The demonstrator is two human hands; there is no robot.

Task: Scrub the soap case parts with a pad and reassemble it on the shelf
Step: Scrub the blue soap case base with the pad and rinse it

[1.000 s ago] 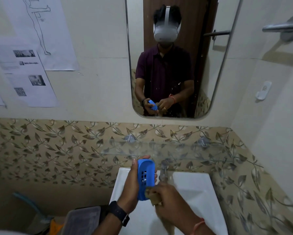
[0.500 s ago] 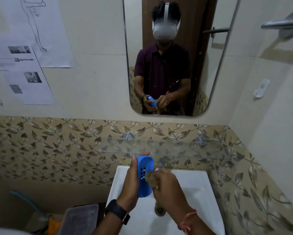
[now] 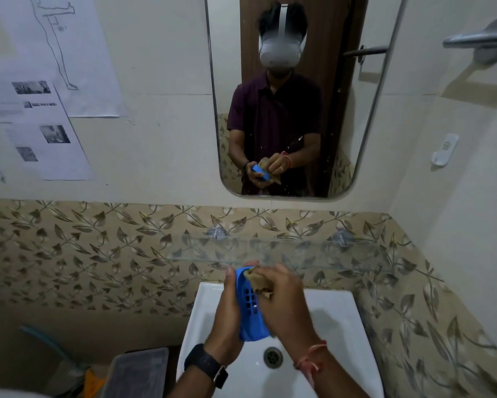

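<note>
Here, a perforated blue soap case part (image 3: 250, 308) is shown held upright over the white sink (image 3: 327, 326), just below the front edge of the glass shelf (image 3: 270, 251) and not touching it. The part is gripped from behind by the left hand (image 3: 227, 314), whose fingers (image 3: 230, 272) are curled round its back and upper rim. A brown pad (image 3: 260, 281) is pinched under the bunched, curled fingers of the right hand (image 3: 284, 305) and is pressed against the upper end of the part's slotted face; the rows of slots are left exposed just below it. The lower end of the part is seen between the two palms, above the drain (image 3: 273, 357). A black watch (image 3: 205, 364) is worn on the left wrist and a reddish thread (image 3: 310, 357) on the right. The same grip is repeated in the mirror (image 3: 356, 110) mounted on the wall above the shelf. Printed sheets (image 3: 40, 124) are fixed to the wall at the left, while a metal bar (image 3: 477, 38) and a white hook (image 3: 445, 150) are mounted on the wall at the right. A grey lidded container (image 3: 138, 372) is placed low beside the sink, at its left.
</note>
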